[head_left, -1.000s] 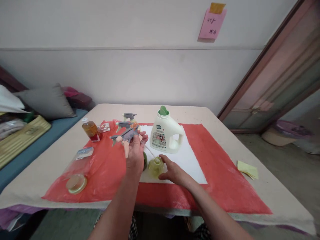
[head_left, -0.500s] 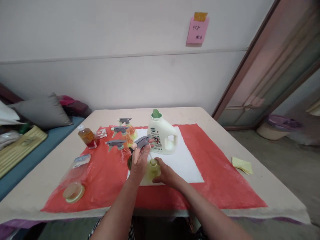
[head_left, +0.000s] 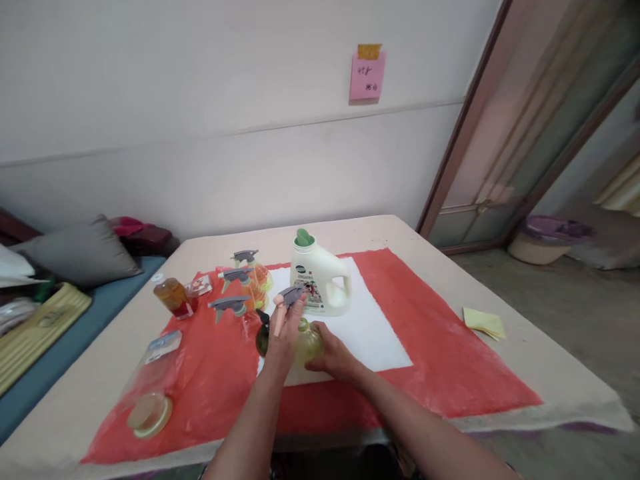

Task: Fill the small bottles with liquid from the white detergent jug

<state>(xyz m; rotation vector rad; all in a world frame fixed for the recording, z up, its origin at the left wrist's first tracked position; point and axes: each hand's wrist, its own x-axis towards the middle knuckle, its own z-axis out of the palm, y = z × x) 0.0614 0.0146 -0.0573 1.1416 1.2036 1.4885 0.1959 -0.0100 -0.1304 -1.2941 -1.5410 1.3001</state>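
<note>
My left hand (head_left: 283, 337) is closed around a grey trigger spray head (head_left: 291, 295) with a pinkish trigger, held just above the neck of a clear yellowish bottle (head_left: 307, 345). Whether the head touches the neck cannot be made out. My right hand (head_left: 334, 353) grips that bottle from its right side. Beside my left hand stands a small dark bottle with a black top (head_left: 262, 338), partly hidden. Behind both hands is a large white handled jug (head_left: 325, 277) with a green leaf-shaped piece (head_left: 303, 237) in its mouth.
Several grey-headed spray bottles (head_left: 254, 291) stand left of the jug. Further left are an amber bottle (head_left: 173, 297), a clear plastic bag (head_left: 164, 360) and a round lidded container (head_left: 150, 415). White paper (head_left: 383, 350) lies on red sheeting (head_left: 440, 360). Yellow notes (head_left: 484, 323) lie right.
The spray head has come down closer to the bottle's neck, and its thin tube no longer shows. My right hand still holds the bottle. The camera view has shifted and tilted slightly.
</note>
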